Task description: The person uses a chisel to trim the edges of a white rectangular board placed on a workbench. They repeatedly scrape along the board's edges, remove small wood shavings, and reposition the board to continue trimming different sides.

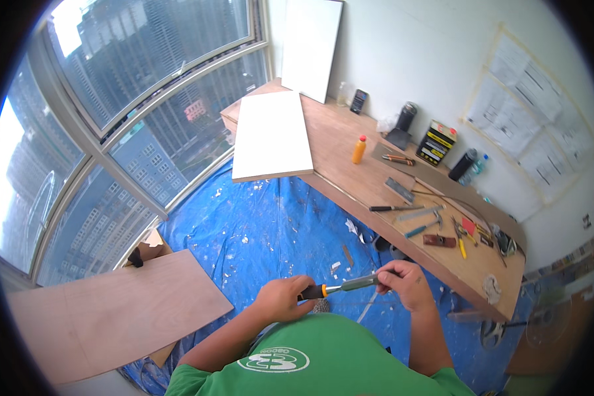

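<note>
left hand (282,298): fingers wrapped tight around the black and orange handle of the chisel (340,286).
right hand (408,282): fingertips (384,281) pinched narrow on the metal blade end.
chisel: level between both hands, at 6 o'clock in the view, above the green shirt (317,360); the handle is at the 9 o'clock end, the blade at 3 o'clock.
around: blue tarp (270,224) below; wooden workbench (350,152) with tools at 2 o'clock; plywood sheet (112,310) at 8 o'clock.
</note>
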Action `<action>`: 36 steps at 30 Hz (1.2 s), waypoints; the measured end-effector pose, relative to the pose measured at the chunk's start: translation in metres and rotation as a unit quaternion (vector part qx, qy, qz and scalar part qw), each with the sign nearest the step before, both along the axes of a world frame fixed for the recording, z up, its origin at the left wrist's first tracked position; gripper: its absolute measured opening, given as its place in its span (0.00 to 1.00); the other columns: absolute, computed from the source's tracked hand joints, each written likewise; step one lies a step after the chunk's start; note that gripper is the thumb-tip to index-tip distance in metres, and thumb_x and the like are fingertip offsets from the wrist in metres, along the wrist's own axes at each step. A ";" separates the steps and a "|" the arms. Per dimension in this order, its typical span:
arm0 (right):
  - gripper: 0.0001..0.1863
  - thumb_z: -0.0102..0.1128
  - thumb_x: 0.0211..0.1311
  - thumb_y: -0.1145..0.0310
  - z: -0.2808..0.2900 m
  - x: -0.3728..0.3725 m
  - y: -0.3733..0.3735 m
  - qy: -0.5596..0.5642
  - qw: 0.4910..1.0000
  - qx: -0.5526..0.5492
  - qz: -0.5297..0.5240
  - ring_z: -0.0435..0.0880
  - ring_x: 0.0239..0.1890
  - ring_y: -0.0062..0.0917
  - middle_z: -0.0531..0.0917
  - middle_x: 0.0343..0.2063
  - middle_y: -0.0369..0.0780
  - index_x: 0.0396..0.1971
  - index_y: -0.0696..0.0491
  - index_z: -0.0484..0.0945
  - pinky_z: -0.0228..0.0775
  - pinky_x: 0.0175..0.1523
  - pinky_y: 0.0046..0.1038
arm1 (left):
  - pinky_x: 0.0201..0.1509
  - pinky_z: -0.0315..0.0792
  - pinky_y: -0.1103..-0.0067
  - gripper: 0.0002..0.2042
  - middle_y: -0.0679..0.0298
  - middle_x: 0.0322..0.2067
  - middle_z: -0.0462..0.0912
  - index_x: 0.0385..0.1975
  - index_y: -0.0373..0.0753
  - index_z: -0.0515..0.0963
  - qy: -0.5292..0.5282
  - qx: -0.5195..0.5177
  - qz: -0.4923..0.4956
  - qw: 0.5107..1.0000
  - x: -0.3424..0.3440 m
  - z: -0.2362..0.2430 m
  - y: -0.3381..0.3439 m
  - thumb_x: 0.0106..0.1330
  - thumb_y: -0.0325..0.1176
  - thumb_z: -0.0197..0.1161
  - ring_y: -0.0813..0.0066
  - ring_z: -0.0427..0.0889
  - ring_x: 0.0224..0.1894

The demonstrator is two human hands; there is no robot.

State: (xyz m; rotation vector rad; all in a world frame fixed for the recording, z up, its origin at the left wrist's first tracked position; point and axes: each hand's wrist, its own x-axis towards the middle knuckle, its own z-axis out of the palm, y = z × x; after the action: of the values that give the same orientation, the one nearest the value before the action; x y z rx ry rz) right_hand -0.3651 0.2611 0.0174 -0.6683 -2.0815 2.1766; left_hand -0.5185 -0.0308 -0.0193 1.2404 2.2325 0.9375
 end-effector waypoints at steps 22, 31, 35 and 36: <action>0.18 0.68 0.75 0.57 0.010 -0.317 0.002 -0.190 0.974 0.062 0.106 0.77 0.24 0.14 0.83 0.23 0.33 0.30 0.57 0.84 0.69 0.31 0.19 | 0.31 0.79 0.60 0.17 0.67 0.34 0.88 0.38 0.49 0.82 0.039 -0.071 -0.044 0.996 -0.339 -0.005 0.000 0.62 0.54 0.73 0.55 0.88 0.33; 0.22 0.67 0.75 0.53 0.016 -0.378 -0.001 -0.186 0.965 0.082 0.166 0.76 0.24 0.14 0.81 0.21 0.32 0.28 0.56 0.85 0.67 0.31 0.20 | 0.34 0.80 0.57 0.21 0.63 0.34 0.87 0.37 0.46 0.79 0.034 -0.056 -0.100 0.993 -0.422 -0.001 0.001 0.66 0.58 0.69 0.51 0.88 0.35; 0.23 0.67 0.75 0.50 0.022 -0.401 0.006 -0.170 0.961 0.102 0.194 0.75 0.24 0.14 0.80 0.20 0.32 0.27 0.55 0.84 0.67 0.31 0.21 | 0.34 0.78 0.57 0.22 0.63 0.33 0.86 0.36 0.45 0.78 0.052 -0.054 -0.081 0.994 -0.434 0.006 0.004 0.67 0.60 0.68 0.51 0.87 0.34; 0.24 0.66 0.75 0.50 0.022 -0.408 0.008 -0.182 0.957 0.101 0.199 0.75 0.24 0.14 0.80 0.20 0.32 0.27 0.55 0.84 0.67 0.31 0.22 | 0.33 0.78 0.57 0.23 0.62 0.32 0.86 0.35 0.45 0.78 0.058 -0.056 -0.073 0.994 -0.435 0.009 0.004 0.67 0.61 0.68 0.51 0.87 0.34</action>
State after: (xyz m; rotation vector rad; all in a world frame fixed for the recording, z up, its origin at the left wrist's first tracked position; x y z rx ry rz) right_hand -0.7734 0.2690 0.0391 -0.7270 -2.8014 2.0975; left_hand -0.9537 -0.0270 -0.0101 1.4164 2.2132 0.6909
